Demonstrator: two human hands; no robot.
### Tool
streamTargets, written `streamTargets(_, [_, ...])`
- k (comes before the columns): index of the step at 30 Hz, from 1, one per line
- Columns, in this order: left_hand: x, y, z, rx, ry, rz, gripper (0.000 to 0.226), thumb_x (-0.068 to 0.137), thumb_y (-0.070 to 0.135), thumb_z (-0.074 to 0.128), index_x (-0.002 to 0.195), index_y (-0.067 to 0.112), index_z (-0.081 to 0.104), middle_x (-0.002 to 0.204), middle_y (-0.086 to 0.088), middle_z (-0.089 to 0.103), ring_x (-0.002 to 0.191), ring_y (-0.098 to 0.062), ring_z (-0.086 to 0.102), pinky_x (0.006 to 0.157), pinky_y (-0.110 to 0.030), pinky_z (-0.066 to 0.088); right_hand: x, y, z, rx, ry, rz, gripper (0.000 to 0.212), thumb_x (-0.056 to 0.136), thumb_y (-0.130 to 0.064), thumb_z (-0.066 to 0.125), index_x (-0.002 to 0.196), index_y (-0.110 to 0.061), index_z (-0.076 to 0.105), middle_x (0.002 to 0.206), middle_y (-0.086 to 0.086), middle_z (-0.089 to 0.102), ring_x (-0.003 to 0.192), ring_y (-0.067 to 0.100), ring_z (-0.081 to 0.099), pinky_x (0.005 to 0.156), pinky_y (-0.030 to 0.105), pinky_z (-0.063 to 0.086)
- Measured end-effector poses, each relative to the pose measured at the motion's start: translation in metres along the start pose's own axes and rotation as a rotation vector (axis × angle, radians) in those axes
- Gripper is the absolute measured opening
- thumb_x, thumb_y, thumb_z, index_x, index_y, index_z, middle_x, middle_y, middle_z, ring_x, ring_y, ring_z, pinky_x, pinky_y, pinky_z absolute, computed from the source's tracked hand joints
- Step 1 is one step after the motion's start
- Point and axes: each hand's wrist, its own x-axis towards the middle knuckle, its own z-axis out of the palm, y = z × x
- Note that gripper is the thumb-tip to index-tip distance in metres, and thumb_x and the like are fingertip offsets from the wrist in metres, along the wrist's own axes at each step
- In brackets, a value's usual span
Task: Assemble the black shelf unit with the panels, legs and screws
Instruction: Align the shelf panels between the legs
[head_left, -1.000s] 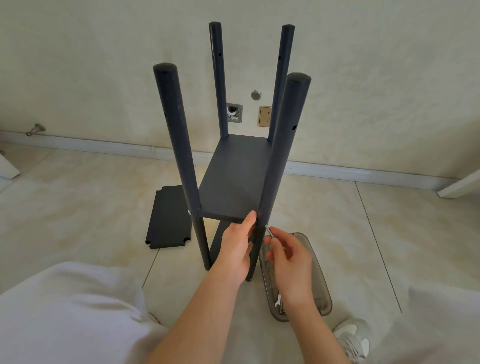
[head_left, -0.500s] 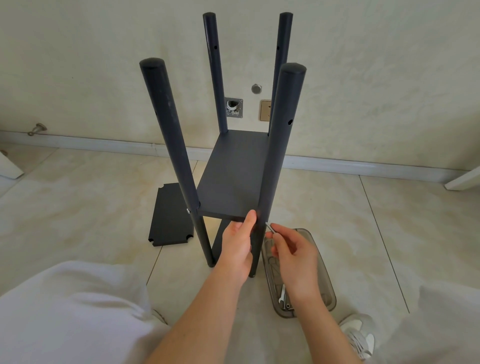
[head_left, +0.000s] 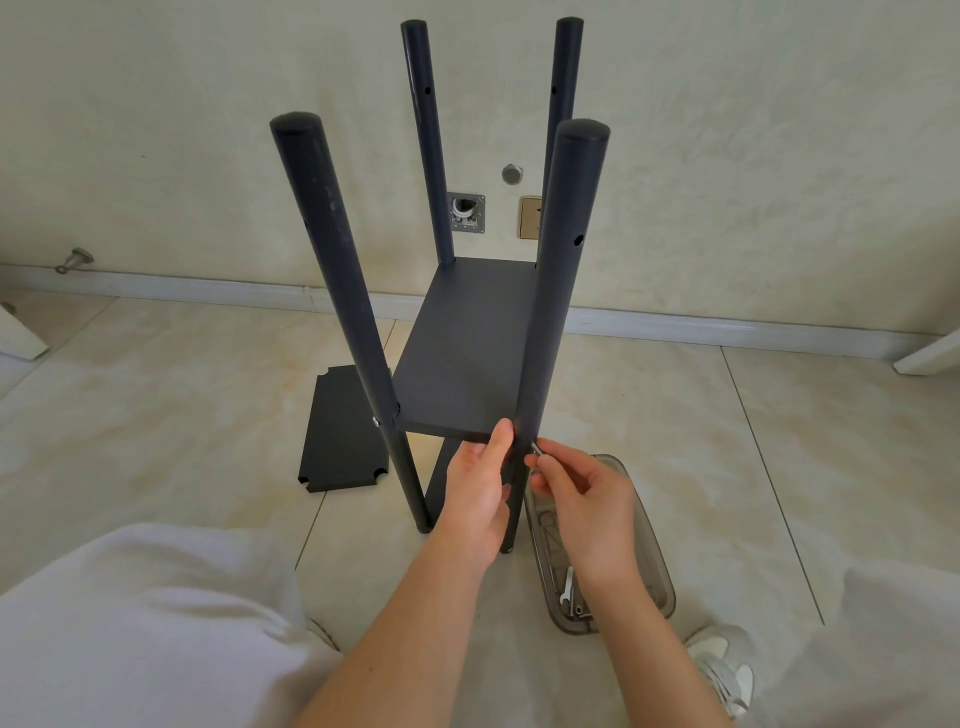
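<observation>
L hand grips leg — R hand pinches screw.

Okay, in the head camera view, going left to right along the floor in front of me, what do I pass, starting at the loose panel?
Loose black panel → foot of the near-left leg → left hand → right hand → white shoe.

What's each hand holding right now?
Left hand: grips the front right leg below the panel.
Right hand: pinches a small metal piece, likely a screw.
</observation>
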Motion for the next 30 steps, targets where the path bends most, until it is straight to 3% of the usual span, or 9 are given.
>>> streamTargets(6, [0.003,-0.004,-0.002,0.000,0.001,0.012,0.019,0.097,0.037,0.059,0.107,0.022,0.058,0.114,0.002,0.065,0.114,-0.015,0.058,0.109,-0.041,0.035,0.002,0.002,0.000,0.078,0.007,0.043,0.014,0.093,-0.007,0.064,0.099,-0.018,0.072,0.084,-0.002,0.077,0.078,0.013,0.073,0.074,0.022,0.059])
streamTargets(11, [-0.001,-0.002,0.000,-0.022,-0.009,0.018,0.018,0.098,0.035,0.059,0.107,0.020,0.060,0.109,0.001,0.067,0.106,-0.012,0.061,0.090,-0.032,0.039,0.004,0.001,-0.002,0.070,0.004,0.037,0.013,0.091,-0.008,0.066,0.092,-0.019,0.072,0.081,-0.003,0.076,0.076,0.012,0.073,0.071,0.020,0.059])
streamTargets(16, [-0.002,-0.002,0.001,-0.017,-0.003,0.026,0.020,0.097,0.036,0.059,0.110,0.021,0.059,0.115,0.001,0.066,0.111,-0.013,0.059,0.097,-0.034,0.038,0.006,0.003,-0.004,0.089,-0.027,0.053,0.013,0.092,-0.006,0.064,0.100,-0.013,0.073,0.084,0.001,0.077,0.079,0.014,0.074,0.075,0.023,0.060])
streamTargets(22, [-0.006,0.001,0.001,-0.039,-0.020,0.026,0.014,0.099,0.033,0.057,0.103,0.020,0.060,0.101,0.002,0.070,0.098,-0.011,0.064,0.074,-0.025,0.041,0.010,0.000,0.000,0.132,-0.024,0.078,0.010,0.090,-0.006,0.067,0.096,-0.012,0.073,0.084,0.006,0.076,0.079,0.018,0.074,0.079,0.030,0.061])
streamTargets(25, [-0.006,0.001,0.001,-0.029,-0.015,0.027,0.014,0.098,0.034,0.057,0.104,0.021,0.060,0.106,0.001,0.069,0.102,-0.011,0.062,0.078,-0.027,0.042,0.010,0.001,0.000,0.144,-0.013,0.087,0.009,0.089,-0.007,0.068,0.095,-0.011,0.073,0.083,0.006,0.076,0.078,0.019,0.074,0.077,0.029,0.061])
streamTargets(28, [-0.005,0.002,0.002,-0.023,-0.012,0.022,0.015,0.098,0.035,0.058,0.106,0.022,0.059,0.111,0.002,0.067,0.106,-0.011,0.060,0.094,-0.032,0.039,0.011,0.003,-0.001,0.111,0.011,0.083,0.007,0.088,-0.009,0.070,0.094,-0.010,0.073,0.081,0.004,0.076,0.076,0.018,0.074,0.075,0.029,0.061])
streamTargets(30, [-0.006,0.001,0.002,-0.021,-0.014,0.022,0.014,0.099,0.035,0.057,0.105,0.023,0.059,0.108,0.003,0.067,0.103,-0.010,0.060,0.088,-0.029,0.042,0.012,0.004,-0.001,0.079,0.022,0.070,0.006,0.087,-0.010,0.071,0.092,-0.012,0.073,0.081,0.003,0.076,0.075,0.017,0.074,0.074,0.028,0.061])
